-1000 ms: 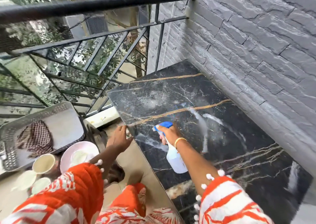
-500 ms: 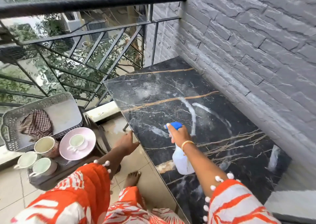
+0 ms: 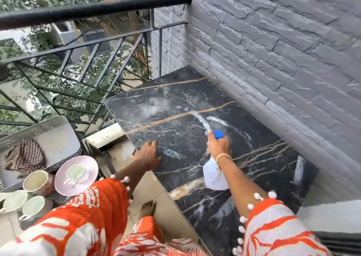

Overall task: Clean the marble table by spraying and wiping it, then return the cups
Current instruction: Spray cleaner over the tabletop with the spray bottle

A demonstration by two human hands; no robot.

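Since half a second ago, the left hand [image 3: 148, 155] has moved from the table's edge onto the black marble table [image 3: 263, 158] and rests flat, fingers straight. The right hand [image 3: 218, 145] grips the spray bottle [image 3: 214, 174], and a white jet shoots toward 11 o'clock. No label can be read on it. At 8 o'clock, well apart, the cups [image 3: 35, 181] stand beside a pink saucer [image 3: 88, 168] and a tray [image 3: 58, 144].

No readable text, labels or nos. anywhere in view
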